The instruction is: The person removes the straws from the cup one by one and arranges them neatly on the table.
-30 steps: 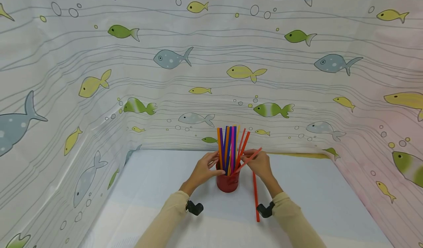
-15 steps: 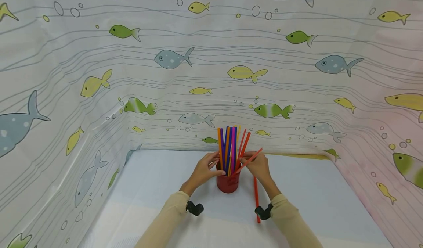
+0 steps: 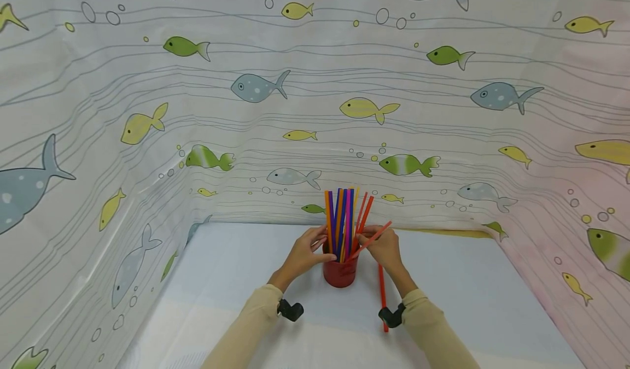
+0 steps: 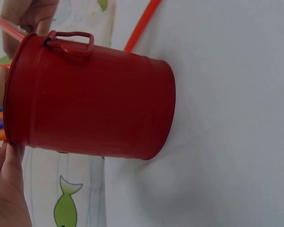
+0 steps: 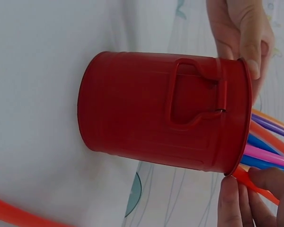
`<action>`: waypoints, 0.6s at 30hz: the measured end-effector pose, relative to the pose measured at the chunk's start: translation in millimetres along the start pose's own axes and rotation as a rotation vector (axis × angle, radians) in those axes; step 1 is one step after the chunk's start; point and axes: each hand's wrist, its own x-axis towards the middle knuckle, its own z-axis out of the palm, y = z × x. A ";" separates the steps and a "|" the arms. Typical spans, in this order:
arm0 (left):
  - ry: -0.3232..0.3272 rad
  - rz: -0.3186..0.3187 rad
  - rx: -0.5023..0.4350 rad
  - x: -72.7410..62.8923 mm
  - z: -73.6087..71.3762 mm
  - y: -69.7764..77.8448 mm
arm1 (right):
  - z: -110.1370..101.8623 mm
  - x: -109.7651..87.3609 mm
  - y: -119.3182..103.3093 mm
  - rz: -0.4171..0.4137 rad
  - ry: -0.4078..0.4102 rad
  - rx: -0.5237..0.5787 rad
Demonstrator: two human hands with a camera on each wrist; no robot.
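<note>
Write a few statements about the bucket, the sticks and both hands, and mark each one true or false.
The red bucket stands on the table. True.
The right hand holds nothing. False: it pinches a red stick.
The left hand grips the bucket near the top. True.
Every stick is in the bucket. False: another red stick lies on the table.
The bucket holds orange and blue sticks. True.
</note>
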 end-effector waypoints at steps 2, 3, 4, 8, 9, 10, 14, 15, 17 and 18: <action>-0.001 0.002 0.001 -0.1 0.2 -0.2 | -0.6 -0.1 -0.9 -0.002 0.001 0.001; -0.001 0.003 0.000 -0.1 0.2 -0.3 | -0.9 0.0 -1.3 -0.003 0.002 -0.003; -0.002 0.005 -0.002 -0.1 0.3 -0.5 | -1.1 0.1 -1.7 -0.003 0.004 -0.002; -0.003 0.001 -0.005 0.3 0.6 -0.9 | -2.3 0.7 -2.0 -0.002 0.001 0.005; -0.004 -0.001 -0.006 0.4 0.7 -1.0 | -2.7 0.9 -2.3 0.001 0.000 0.009; -0.006 -0.002 -0.005 0.6 0.8 -1.1 | -3.2 1.2 -2.7 0.001 0.001 0.014; -0.003 -0.012 0.003 0.7 0.6 -0.7 | -6.3 3.0 -6.6 -0.009 0.016 0.009; -0.001 -0.014 0.003 0.7 0.5 -0.7 | -7.5 3.6 -8.3 -0.017 0.022 0.002; 0.003 -0.018 0.003 0.9 0.2 -0.7 | -10.0 4.8 -12.1 -0.042 0.038 -0.010; 0.006 -0.021 0.005 1.2 0.1 -0.8 | -11.5 5.3 -14.5 -0.057 0.045 -0.015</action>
